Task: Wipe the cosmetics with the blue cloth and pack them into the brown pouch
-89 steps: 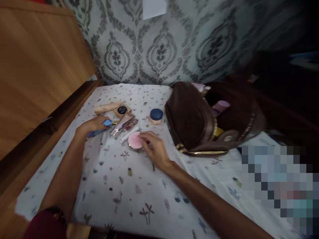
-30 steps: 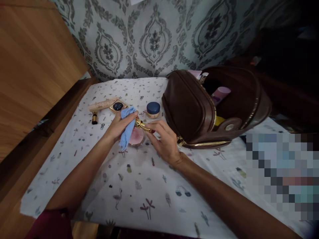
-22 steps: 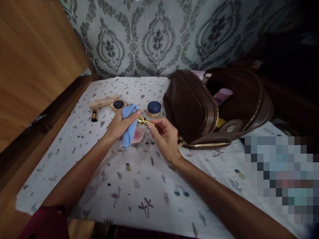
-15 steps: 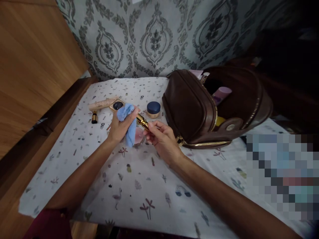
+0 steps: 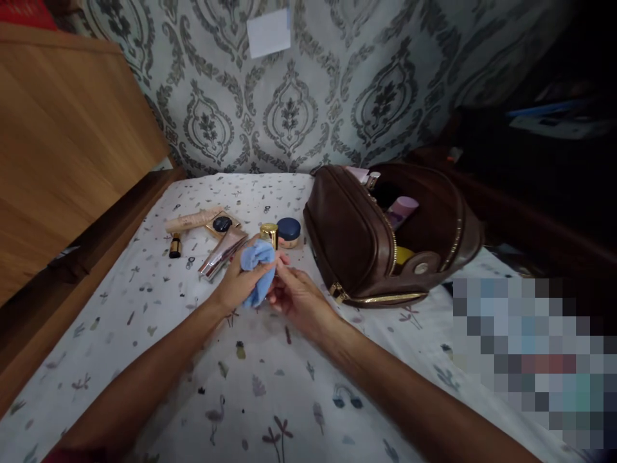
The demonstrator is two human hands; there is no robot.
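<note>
A bunched blue cloth (image 5: pixel 260 273) is gripped in my left hand (image 5: pixel 234 283), its fingers closed on it. The gold top of a tube (image 5: pixel 269 235) stands up just above the cloth; the rest of the tube is hidden behind cloth and fingers. My right hand (image 5: pixel 303 296) has its fingers pressed together at the cloth's right side, around the lower part of the gold tube. Right behind the hands sits a round jar with a dark blue lid (image 5: pixel 288 229). A pinkish squeeze tube (image 5: pixel 223 252) lies just left of my left hand.
A beige tube (image 5: pixel 191 220), a square gold compact (image 5: pixel 223 224) and a small black-and-gold bottle (image 5: pixel 175 245) lie at the left on the patterned cloth. A brown bag (image 5: pixel 347 238) stands unzipped at the right, with a pink-purple tube (image 5: pixel 403 209) inside. A wooden panel (image 5: pixel 77 128) borders the left.
The gold tube has turned from slanting between the hands to upright. My hands are closer together. The view has tilted upward, showing more of the wall.
</note>
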